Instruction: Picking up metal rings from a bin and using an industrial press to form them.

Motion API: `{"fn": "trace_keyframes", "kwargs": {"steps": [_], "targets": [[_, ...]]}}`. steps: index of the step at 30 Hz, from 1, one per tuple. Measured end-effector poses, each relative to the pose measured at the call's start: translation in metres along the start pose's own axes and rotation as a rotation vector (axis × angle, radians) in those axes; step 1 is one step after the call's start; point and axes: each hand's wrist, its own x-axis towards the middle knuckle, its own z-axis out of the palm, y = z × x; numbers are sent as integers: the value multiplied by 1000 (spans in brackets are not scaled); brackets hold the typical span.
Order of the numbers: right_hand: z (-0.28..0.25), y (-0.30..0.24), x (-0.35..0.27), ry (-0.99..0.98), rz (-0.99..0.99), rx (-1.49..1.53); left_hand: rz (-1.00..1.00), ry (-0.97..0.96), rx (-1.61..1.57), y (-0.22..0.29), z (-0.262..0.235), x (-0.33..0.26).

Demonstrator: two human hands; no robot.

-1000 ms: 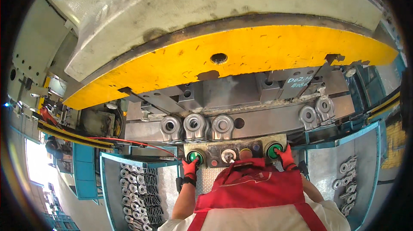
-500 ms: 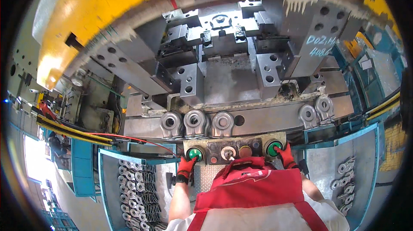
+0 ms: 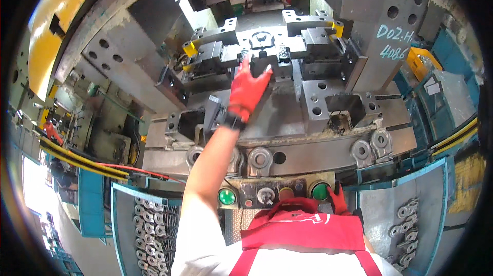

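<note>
My left hand (image 3: 250, 83), in a red glove, stretches over the lower die of a large press, fingers spread and nothing in it. Its fingertips are nearest the die's front block (image 3: 264, 63). Just beyond, a ring-shaped metal part (image 3: 262, 33) sits in the brightly lit die. My right hand (image 3: 339, 199), also red-gloved, is at the right green push button (image 3: 321, 191), thumb and finger apart; whether it touches the button I cannot tell. The left green button (image 3: 227, 196) on the control panel (image 3: 251, 188) has no hand on it.
Ring-ended metal parts (image 3: 260, 159) stand along the press ledge, some behind my left forearm, with two more (image 3: 361, 150) at its right. Blue-edged bins at left (image 3: 114, 209) and right (image 3: 442, 199) hold rows of similar parts. Steel uprights (image 3: 382, 34) flank the die.
My left hand has left the left green button and reached forward over the die. My right hand stays by its button. The view has shifted, showing more of the press's inside.
</note>
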Motion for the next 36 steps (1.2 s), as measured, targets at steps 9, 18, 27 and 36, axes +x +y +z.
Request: {"fn": "trace_keyframes", "kwargs": {"steps": [9, 18, 27, 36], "targets": [[-72, 106, -28, 328, 152, 77, -421, -53, 496, -29, 81, 143], [-80, 154, -62, 601, 458, 34, -494, -282, 387, -56, 119, 190], [-70, 141, -62, 503, 530, -110, -376, -86, 113, -117, 66, 227], [-83, 163, -51, 538, 375, -192, -564, -147, 0, -99, 57, 223]]}}
